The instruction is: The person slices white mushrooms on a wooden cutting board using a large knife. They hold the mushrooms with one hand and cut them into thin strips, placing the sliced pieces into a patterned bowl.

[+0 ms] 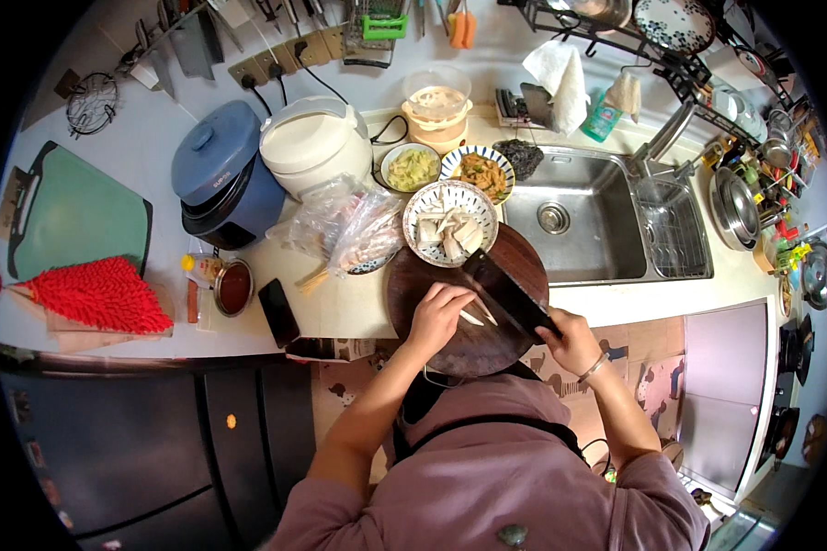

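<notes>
A round dark wooden chopping board (482,351) lies at the counter's front edge. My right hand (573,341) grips a dark-bladed cleaver (506,293), its blade slanting up and left over the board. At the left of the blade, my left hand (444,313) has its fingertips together at some thin pale strips (479,317) of food; whether it pinches one, I cannot tell. Just behind the board, partly over its rim, stands a patterned bowl (450,224) holding pale, whitish chunks of food.
Behind the bowl are a plate of cooked food (484,173) and a bowl of chopped greens (410,169). Plastic bags (358,224) lie left of the board, with a phone (279,313) beyond. A steel sink (579,213) is at right, rice cookers (227,175) at left.
</notes>
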